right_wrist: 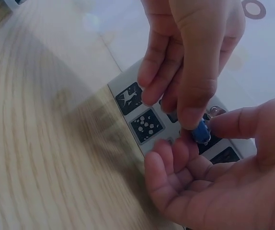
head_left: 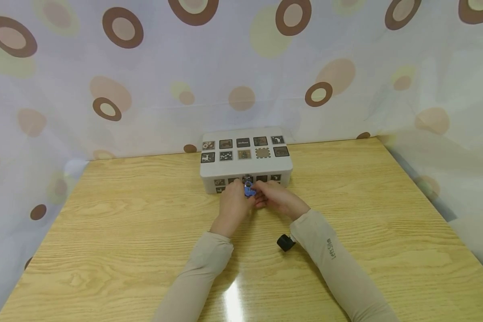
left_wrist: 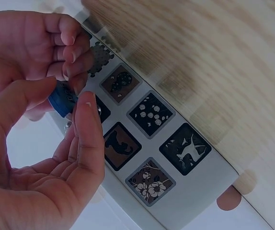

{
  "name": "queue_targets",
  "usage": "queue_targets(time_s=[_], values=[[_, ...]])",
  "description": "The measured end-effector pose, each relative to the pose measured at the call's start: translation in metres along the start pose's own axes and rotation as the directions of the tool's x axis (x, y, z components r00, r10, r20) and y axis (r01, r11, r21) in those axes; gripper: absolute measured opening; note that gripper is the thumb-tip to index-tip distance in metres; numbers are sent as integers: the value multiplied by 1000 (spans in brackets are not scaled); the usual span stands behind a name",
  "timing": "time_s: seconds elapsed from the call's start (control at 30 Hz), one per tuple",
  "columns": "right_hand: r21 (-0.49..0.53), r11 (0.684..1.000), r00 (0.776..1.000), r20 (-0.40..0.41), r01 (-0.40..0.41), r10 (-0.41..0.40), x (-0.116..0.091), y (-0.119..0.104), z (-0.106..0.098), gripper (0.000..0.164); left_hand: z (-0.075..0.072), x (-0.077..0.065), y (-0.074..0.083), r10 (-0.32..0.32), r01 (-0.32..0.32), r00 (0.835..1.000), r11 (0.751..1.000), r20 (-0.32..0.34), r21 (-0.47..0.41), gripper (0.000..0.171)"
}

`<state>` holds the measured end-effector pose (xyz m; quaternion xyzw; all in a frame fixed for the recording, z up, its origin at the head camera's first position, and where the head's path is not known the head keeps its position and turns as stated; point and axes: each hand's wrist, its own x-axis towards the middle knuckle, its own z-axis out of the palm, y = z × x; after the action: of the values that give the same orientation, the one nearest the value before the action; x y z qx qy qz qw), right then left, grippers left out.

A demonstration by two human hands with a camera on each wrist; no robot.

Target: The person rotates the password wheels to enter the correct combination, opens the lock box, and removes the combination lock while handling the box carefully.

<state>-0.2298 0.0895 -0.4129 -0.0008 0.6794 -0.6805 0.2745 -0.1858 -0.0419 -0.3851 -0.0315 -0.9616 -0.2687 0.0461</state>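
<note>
Left hand (head_left: pixel 232 203) pinched a blue piece (head_left: pixel 249 189), grip narrow | right hand (head_left: pixel 279 197) pinched it too | blue piece sat just below head-view centre, at the front of a box (head_left: pixel 245 168) (white, picture-patterned)

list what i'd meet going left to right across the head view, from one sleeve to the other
Left sleeve → left hand → small blue object → right hand → right sleeve. The white box overlaps several of these, so it has no clear place.
</note>
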Motion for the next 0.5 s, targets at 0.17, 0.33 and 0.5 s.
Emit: queue_targets(time_s=[0.17,0.33,0.5], values=[[-42,999,1000,-3,5,-5,-1,-1,-3,21,1,1,0,-10,10,1000,1000,10,-1,35],[-89,996,1000,25,12,-10,-3,-1,-5,28,1,2,-1,-10,11,1000,1000,12,-14,34],[-70,997,999,49,13,-9,-2,-1,-5,26,0,2,-1,-5,5,1000,1000,22,-6,34]])
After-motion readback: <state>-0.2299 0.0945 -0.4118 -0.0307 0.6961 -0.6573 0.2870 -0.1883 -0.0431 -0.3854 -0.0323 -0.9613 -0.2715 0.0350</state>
